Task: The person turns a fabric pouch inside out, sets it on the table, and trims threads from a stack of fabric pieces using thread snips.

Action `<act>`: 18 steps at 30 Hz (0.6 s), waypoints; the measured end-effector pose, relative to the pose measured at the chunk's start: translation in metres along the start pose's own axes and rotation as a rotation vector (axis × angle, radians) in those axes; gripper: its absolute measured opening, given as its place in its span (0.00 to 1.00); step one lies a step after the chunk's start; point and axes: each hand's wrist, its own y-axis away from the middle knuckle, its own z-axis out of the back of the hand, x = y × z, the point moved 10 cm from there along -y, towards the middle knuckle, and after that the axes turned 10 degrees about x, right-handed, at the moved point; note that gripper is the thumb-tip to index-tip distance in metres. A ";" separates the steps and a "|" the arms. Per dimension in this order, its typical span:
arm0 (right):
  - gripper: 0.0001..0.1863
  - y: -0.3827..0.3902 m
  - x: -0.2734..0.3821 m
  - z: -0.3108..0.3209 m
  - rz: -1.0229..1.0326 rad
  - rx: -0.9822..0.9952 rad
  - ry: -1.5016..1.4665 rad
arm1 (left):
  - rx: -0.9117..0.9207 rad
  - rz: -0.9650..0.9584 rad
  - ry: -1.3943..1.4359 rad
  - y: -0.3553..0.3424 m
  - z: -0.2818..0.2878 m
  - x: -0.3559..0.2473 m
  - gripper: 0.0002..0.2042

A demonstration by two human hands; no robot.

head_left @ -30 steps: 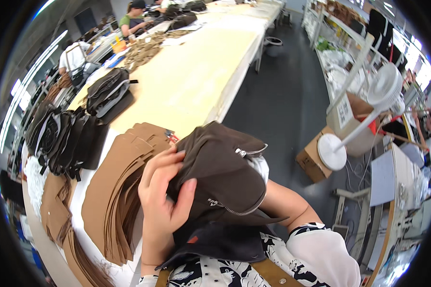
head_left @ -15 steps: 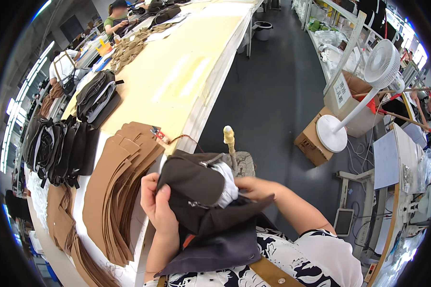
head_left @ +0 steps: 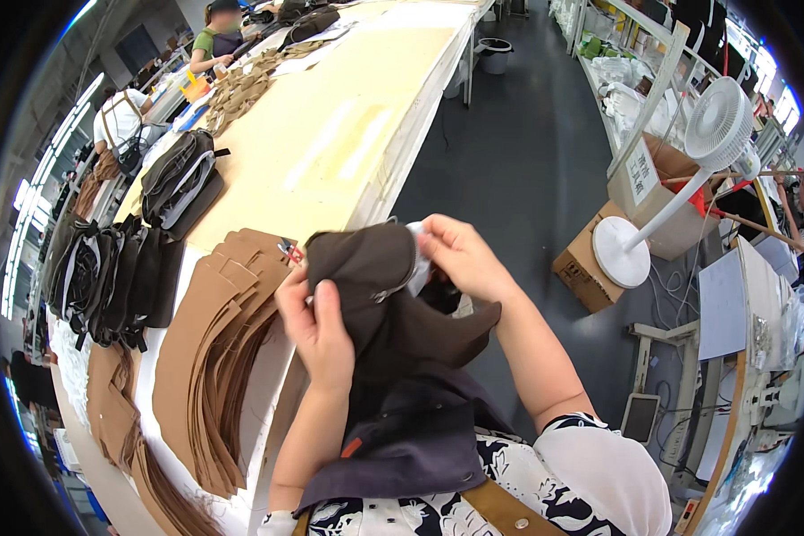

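Right hand (head_left: 469,255) has gone up to the dark brown pouch's (head_left: 362,263) zipped edge, grip seemingly pinching white lining (head_left: 420,282), left hand (head_left: 317,326) clamped on its left side, pouch held up beside worktop (head_left: 330,152), so apparently its opening's being worked.

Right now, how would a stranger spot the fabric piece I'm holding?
Find the long pale table, then the left hand and right hand near its edge. The dark brown fabric piece is held between them, whitish material showing at its right side. Unlike the lighter brown stacked panels, it's dark and off the table.
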 end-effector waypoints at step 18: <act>0.13 0.013 -0.159 0.084 0.000 -0.205 -0.722 | 0.535 0.109 -0.137 -0.009 -0.108 0.085 0.19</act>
